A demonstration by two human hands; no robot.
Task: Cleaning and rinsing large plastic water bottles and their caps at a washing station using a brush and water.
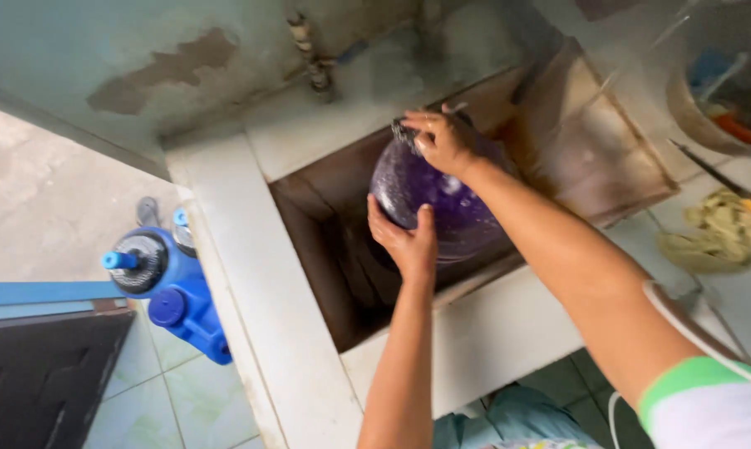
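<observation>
Scrubbing a purple bowl over the sink basin.
The left hand (407, 241) cups the one purple bowl (442, 204) from below, above the sink (226, 249); the right hand (446, 141) pinches one dark scrub pad (406, 133) against its top. Best to keep the bowl braced and rub in small circles. Also in view: one blue canister (172, 291), one yellow cloth (716, 237).

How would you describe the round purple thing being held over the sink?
In the brown sunken sink set in the white counter, both hands hold a round, translucent purple bowl-like vessel. The left hand steadies it below; the right hand presses a dark scrubber on top.
</observation>
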